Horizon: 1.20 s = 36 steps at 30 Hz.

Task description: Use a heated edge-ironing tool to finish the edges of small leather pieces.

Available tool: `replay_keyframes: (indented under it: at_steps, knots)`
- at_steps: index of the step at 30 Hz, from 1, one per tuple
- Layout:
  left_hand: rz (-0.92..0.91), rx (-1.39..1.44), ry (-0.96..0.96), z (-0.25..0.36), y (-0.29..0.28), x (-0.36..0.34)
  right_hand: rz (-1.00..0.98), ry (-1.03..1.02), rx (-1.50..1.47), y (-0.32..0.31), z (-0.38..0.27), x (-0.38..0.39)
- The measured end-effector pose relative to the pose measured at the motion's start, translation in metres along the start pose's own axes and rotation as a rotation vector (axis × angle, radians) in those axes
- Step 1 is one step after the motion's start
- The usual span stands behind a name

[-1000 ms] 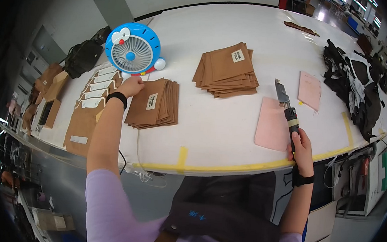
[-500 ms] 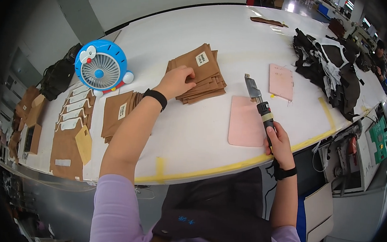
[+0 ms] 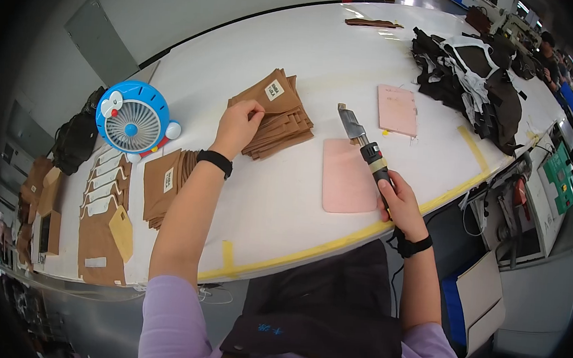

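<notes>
My left hand point(image 3: 238, 128) pinches the near-left edge of the top piece on a stack of brown fabric pieces point(image 3: 281, 125). That top piece point(image 3: 259, 95) bears a white label and looks slightly raised at my fingertips. My right hand point(image 3: 402, 205) is wrapped round the black handle of a corded hot knife point(image 3: 363, 143). Its broad metal blade points up and away, over the table, apart from the fabric. Below the tool lies a pink pad point(image 3: 343, 183). Left of my left forearm sits a second brown stack point(image 3: 159, 186), also with a white label on top.
A blue toy-shaped fan point(image 3: 133, 118) stands at the left, beyond overlapping brown panels with white strips point(image 3: 105, 195). Another pink pad point(image 3: 397, 110) lies farther right, near a heap of black and white material point(image 3: 469, 75). Yellow tape point(image 3: 308, 251) runs along the table's near edge.
The view has shifted a little to the right. My left fingers have closed on the top brown piece and lifted its edge slightly. My right hand still holds the hot knife.
</notes>
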State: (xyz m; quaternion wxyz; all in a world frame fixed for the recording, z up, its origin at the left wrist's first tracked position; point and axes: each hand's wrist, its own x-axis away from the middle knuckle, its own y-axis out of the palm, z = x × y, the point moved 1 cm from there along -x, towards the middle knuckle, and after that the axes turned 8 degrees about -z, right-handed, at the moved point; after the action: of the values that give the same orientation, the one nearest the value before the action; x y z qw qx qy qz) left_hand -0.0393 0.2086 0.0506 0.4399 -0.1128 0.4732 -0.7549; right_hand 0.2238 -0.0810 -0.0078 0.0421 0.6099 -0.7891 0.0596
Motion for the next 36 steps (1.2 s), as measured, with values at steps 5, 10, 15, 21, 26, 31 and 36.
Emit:
replay_keyframes:
  at_steps: [5,10,15,21,26,31,36]
  knots:
    - [0.05,0.176,0.283,0.058,0.026,0.043,0.01,-0.032,-0.04,-0.001,0.003,0.001]
    - [-0.232,0.179,0.44,0.107,0.077,0.104,-0.008,-0.026,-0.029,-0.003,-0.002,0.012]
    - [-0.341,-0.011,0.616,0.11,0.099,0.133,-0.014,0.074,0.279,-0.012,-0.009,0.074]
    - [-0.327,-0.047,0.636,0.116,0.096,0.14,0.024,0.035,0.763,-0.014,-0.015,0.13]
    - [-0.448,0.025,0.602,0.125,0.081,0.133,0.002,-0.019,1.095,-0.001,-0.042,0.11]
    - [0.073,-0.219,0.419,0.091,0.038,0.075,0.008,-0.064,1.139,0.003,-0.04,0.086]
    - [-0.134,-0.323,0.059,0.046,0.011,0.019,0.029,-0.057,1.115,0.006,-0.031,0.096]
